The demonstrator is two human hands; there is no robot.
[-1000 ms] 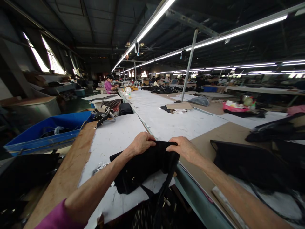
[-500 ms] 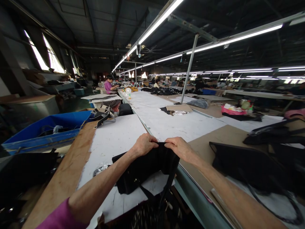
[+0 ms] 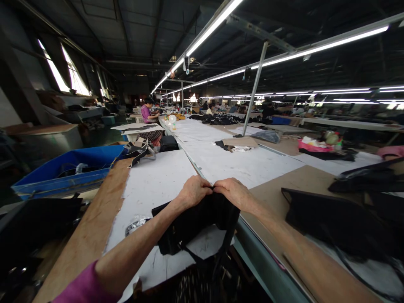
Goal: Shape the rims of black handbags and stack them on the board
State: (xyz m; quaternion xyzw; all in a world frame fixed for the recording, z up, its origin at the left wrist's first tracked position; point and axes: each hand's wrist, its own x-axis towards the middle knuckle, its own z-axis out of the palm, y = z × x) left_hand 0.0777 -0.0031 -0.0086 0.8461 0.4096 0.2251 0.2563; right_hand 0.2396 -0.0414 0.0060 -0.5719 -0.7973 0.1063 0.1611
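My left hand (image 3: 196,191) and my right hand (image 3: 232,192) pinch the top edge of a black bag (image 3: 197,223). Their fingertips almost meet there, thumbs against the cloth. The bag hangs half folded over the white-covered table edge, and a black strap (image 3: 227,242) loops down from its right side. Part of its left side is behind my left forearm. Just left of the bag lies a shiny roll in clear wrapping (image 3: 135,225), partly hidden by my arm.
Black bags (image 3: 322,219) lie on brown board (image 3: 290,181) at right. A blue bin (image 3: 67,172) stands left. Cut pieces (image 3: 140,149) lie at the table's left edge. A metal post (image 3: 255,88) rises beyond. A person in purple (image 3: 147,112) sits further back.
My hands have drawn closer together along the bag's top edge, the right one shifting left. The view has turned slightly to the left.
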